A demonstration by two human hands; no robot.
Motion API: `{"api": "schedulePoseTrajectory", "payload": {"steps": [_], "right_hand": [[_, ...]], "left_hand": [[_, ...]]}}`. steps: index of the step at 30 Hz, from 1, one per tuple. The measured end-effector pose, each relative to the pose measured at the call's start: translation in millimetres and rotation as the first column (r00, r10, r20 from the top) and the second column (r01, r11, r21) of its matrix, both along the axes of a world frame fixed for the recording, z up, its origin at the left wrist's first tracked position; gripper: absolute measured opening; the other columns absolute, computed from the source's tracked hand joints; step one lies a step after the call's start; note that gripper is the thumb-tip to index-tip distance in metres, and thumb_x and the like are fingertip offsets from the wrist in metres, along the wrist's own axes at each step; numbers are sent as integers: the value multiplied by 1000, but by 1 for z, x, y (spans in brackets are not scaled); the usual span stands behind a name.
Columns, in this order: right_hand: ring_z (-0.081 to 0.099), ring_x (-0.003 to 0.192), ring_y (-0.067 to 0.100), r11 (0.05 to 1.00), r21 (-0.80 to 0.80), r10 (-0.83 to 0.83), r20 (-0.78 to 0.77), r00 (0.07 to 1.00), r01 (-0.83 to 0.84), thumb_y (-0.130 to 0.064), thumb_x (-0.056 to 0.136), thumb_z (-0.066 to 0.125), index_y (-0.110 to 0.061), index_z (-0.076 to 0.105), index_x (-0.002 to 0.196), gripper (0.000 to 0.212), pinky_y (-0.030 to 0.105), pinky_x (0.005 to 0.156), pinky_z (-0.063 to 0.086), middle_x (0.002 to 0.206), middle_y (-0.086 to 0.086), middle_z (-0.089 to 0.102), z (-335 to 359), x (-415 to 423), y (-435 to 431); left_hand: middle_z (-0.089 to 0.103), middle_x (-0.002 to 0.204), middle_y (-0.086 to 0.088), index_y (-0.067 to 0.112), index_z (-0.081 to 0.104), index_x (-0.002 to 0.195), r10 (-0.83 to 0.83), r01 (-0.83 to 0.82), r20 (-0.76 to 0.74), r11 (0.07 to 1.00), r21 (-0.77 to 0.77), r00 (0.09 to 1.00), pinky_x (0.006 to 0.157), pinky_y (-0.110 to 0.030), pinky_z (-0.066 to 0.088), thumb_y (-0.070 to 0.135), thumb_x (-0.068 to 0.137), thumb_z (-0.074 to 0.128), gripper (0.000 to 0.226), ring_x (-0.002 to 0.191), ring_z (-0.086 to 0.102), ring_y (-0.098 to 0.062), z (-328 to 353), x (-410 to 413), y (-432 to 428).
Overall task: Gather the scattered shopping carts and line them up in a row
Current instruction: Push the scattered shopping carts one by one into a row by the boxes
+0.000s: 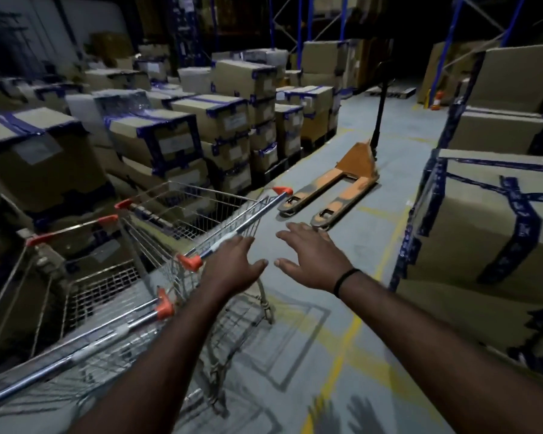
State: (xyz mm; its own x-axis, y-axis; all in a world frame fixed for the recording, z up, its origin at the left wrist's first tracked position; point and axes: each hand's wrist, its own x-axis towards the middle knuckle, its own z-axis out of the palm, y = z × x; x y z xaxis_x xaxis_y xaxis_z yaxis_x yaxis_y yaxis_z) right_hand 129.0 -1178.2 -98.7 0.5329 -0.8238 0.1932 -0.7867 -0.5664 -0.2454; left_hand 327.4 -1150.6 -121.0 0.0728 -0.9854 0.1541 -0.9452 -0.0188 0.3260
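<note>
Shopping carts (157, 277) stand side by side at left on the floor (373, 245), the nearer cart (101, 292) blurred and cut off by the frame edge. Left hand (232, 266) lays straight fingers (242, 242) over the handle (254, 214) of the farther cart (195, 214), contact unclear; right hand (312, 260) hovers spread, holding nothing.

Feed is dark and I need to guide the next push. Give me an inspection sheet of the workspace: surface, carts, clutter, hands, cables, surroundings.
Surface: grey concrete floor with yellow painted lines.
Job's things: two shopping carts at left, side by side, the near cart and the far cart, both with handles towards the person.
Clutter: orange pallet jack on the aisle floor ahead, forks pointing towards the person.
Hands: left hand open, straight fingers at the far cart's handle, contact unclear; right hand open above the floor, holding nothing.
Cables: nothing seen.
Surroundings: taped boxes stacked on both sides; blue racking behind.
</note>
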Motion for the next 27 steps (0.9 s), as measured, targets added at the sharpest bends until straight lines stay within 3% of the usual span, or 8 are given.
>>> {"api": "schedulePoseTrajectory", "payload": {"steps": [3,8,12,14,18,21,24,27], "right_hand": [[16,151,24,998,45,37,-66,997,-34,-53,96,52,-26,34,152,65,51,119,17,164,5,23,-7,-5,-59],[21,150,25,992,64,112,-92,989,-106,-53,96,53,-24,36,152,65,52,118,21,162,7,27,-7,1,-153],[30,144,23,972,58,234,-117,965,-228,-53,92,56,-25,41,147,63,49,113,29,155,4,38,-24,38,-222],[34,141,24,955,88,292,-130,948,-282,-53,91,57,-25,44,145,62,49,112,31,150,4,42,-38,57,-255],[36,138,27,920,114,393,-252,885,-376,-54,89,58,-24,42,145,65,55,110,33,145,7,44,-68,84,-328],[37,139,29,898,178,439,-339,832,-401,-59,86,58,-26,40,145,70,60,112,26,147,7,44,-90,93,-384],[56,119,29,870,105,482,-391,784,-482,-56,82,58,-27,58,120,48,54,106,32,123,5,64,-105,96,-429],[65,92,28,837,36,517,-382,766,-546,-55,80,57,-26,64,93,33,44,92,45,93,1,71,-111,93,-454]], "left_hand": [[49,150,-5,22,46,148,72,-68,-74,996,57,995,107,-45,43,58,89,63,71,137,44,-26,-19,5,-57],[56,138,-5,23,53,140,224,-218,-65,973,79,973,102,-49,46,57,87,63,64,128,48,-28,-38,24,-112],[64,122,-6,25,61,124,428,-435,81,892,125,900,93,-47,47,65,84,53,56,113,58,-30,-60,57,-130],[69,110,-2,26,64,113,500,-525,170,835,164,849,100,-51,42,74,79,47,62,106,63,-28,-76,68,-136],[72,109,4,30,62,115,565,-647,347,737,195,748,110,-54,27,76,72,51,64,105,67,-20,-98,69,-150],[71,113,4,34,58,118,637,-729,371,652,209,676,113,-55,22,74,74,49,61,105,68,-19,-104,67,-163],[66,125,5,36,55,128,665,-757,366,605,246,651,119,-57,14,69,80,47,59,115,65,-19,-104,65,-175],[64,131,7,38,53,133,671,-767,373,581,272,641,121,-59,10,63,89,50,51,117,64,-15,-103,54,-187]]}}
